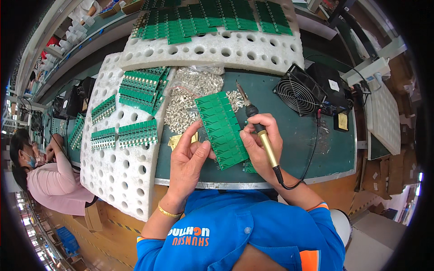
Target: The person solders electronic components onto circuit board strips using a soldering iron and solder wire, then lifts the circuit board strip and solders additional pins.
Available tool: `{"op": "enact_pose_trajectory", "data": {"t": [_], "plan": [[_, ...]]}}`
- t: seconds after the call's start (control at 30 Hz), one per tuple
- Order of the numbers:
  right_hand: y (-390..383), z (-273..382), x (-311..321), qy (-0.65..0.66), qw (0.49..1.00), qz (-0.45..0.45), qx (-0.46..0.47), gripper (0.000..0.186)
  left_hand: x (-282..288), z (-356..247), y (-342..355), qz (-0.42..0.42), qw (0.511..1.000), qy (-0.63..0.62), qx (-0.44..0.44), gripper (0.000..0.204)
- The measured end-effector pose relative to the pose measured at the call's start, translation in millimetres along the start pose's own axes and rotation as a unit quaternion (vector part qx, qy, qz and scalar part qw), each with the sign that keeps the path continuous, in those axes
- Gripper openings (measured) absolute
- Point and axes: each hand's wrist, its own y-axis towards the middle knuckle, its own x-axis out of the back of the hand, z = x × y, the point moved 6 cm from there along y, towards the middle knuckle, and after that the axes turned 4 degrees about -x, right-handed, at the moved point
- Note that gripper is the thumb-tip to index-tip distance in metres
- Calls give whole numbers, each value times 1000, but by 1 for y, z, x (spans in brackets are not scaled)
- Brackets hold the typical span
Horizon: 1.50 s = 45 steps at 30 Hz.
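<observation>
A green circuit board panel (220,131) is tilted up above the table, its traced face toward me. My left hand (189,151) grips its left edge between thumb and fingers. In my right hand (263,137) is a soldering iron (267,145) with a yellow handle and dark collar, its tip (240,88) pointing up and away from the board. Some right-hand fingers come close to the panel's right edge; whether they touch it I cannot tell. Behind the panel lie many small metal parts (181,110), partly in a clear plastic bag (199,79).
White foam trays with holes (118,174) stand left and at the back (212,56), bearing stacked green boards (141,88). A black fan (296,90) sits at the right, near the iron's cord (312,158). A co-worker (54,180) sits at far left.
</observation>
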Motion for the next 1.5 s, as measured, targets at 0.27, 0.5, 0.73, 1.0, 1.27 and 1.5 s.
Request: {"op": "enact_pose_trajectory", "data": {"t": [0.27,0.5,0.73,1.0,1.27,1.5], "plan": [[2,5,2,1,1000,-20,24,31,-2,-5,0,-1,1000,-1,-9,55],[9,21,4,53,994,-52,74,28,-4,-13,1,9,998,-63,-21,52],[18,24,5,83,988,-68,114,31,-13,-4,1,29,998,-61,-11,49],[24,30,4,49,980,-111,158,36,-26,-3,8,-50,987,-148,-46,35],[25,34,0,25,969,-130,207,36,-36,-12,12,-61,974,-202,-78,37],[21,56,18,-46,958,-100,263,35,-21,-7,18,-87,970,-221,-58,39]]}}
